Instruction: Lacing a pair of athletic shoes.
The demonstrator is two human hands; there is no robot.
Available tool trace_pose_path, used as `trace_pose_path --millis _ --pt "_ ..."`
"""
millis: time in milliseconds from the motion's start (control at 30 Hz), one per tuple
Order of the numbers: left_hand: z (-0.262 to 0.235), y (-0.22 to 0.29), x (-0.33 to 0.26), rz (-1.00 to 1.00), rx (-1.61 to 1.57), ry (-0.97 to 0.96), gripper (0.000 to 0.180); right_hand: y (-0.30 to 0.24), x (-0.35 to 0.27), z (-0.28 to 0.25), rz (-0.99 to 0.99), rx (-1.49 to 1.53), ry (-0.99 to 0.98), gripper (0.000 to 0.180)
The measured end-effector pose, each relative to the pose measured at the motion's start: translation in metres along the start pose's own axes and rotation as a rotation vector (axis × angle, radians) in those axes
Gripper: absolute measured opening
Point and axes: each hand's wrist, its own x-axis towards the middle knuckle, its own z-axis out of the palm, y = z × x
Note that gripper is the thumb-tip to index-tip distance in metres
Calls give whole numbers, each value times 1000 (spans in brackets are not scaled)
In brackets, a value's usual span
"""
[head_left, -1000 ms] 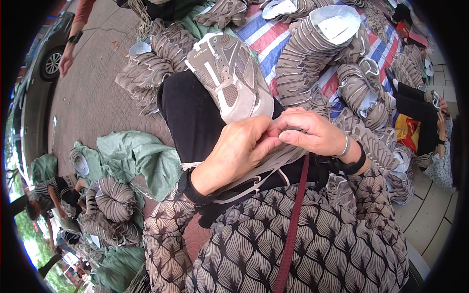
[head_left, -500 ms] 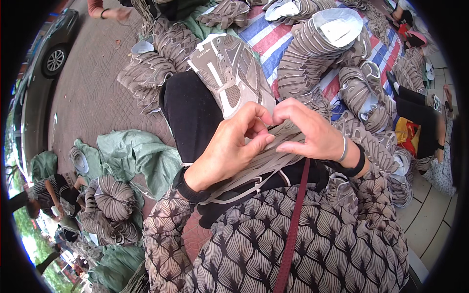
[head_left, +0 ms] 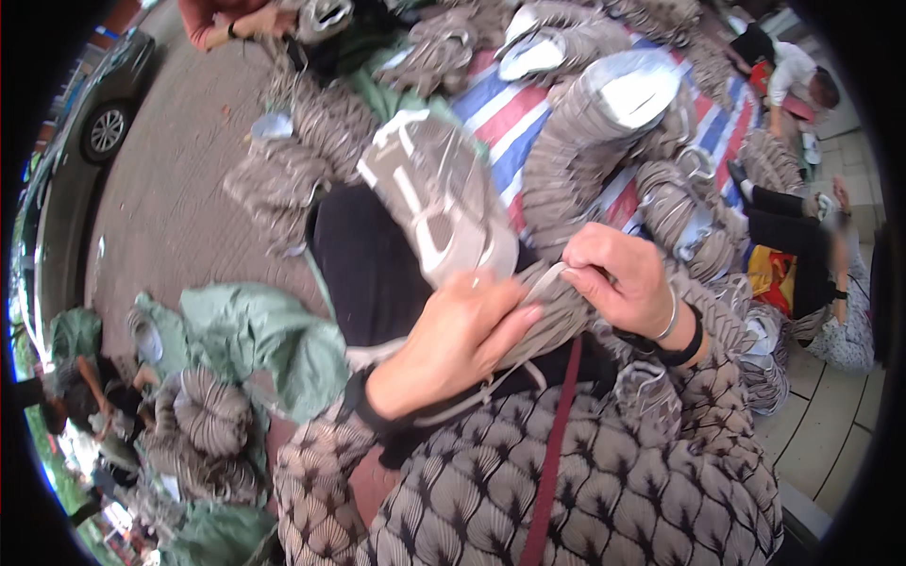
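A grey-and-white shoe upper (head_left: 439,203) lies across my lap on my black-trousered knee (head_left: 363,259). My left hand (head_left: 453,344) grips its near edge with fingers curled over the grey mesh. My right hand (head_left: 618,283), wearing a bangle and a black wristband, pinches the same edge from the right, close to a thin whitish lace or cord (head_left: 491,387) that trails below. Both hands meet over the mesh end of the upper.
Stacks of grey shoe uppers (head_left: 604,123) lie on a red, white and blue striped tarp (head_left: 514,108). Green sacks (head_left: 260,330) sit to my left. Other people sit at the top left (head_left: 231,19) and right (head_left: 802,245). A car (head_left: 99,113) stands far left.
My hands have drawn slightly apart along the upper's edge, the right hand lifting and pinching the mesh. The view has tilted a little, showing more of the stacks.
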Motion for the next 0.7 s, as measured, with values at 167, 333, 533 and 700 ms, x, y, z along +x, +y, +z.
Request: trace_pose_path --millis 167,333,533,700 --pt "-85 21 -28 -361 -799 -543 28 19 11 -75 98 -239 638 4" --pt "-146 -5 -102 -240 -775 -280 44 78 -21 -175 234 -65 913 5" --pt "-134 1 -108 -603 -620 -126 33 136 -35 -205 297 -1237 362 26" --pt "-52 -18 -26 -154 16 -167 27 45 38 -37 269 122 -168 33"
